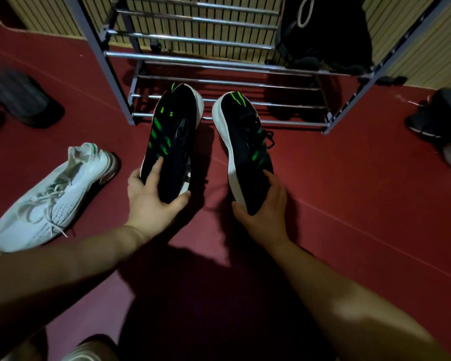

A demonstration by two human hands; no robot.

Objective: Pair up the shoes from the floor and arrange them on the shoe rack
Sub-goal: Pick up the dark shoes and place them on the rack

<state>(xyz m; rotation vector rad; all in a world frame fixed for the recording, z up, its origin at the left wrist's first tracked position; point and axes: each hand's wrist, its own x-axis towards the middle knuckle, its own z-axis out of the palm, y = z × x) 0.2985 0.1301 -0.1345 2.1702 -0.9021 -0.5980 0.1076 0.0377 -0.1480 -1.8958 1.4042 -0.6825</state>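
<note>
Separately, black shoes [172, 131] between fingers [156, 166].

Both bare forearms reach forward, well apart at the elbows and closer at the wrists. The left hand [151, 201] grips the heel of the left black sneaker [175, 131], thumb curled round its right side and fingers laid along its left side. The right hand [263, 212] grips the heel of the right black sneaker [245, 126], thumb on the white sole and fingers over the upper.
</note>
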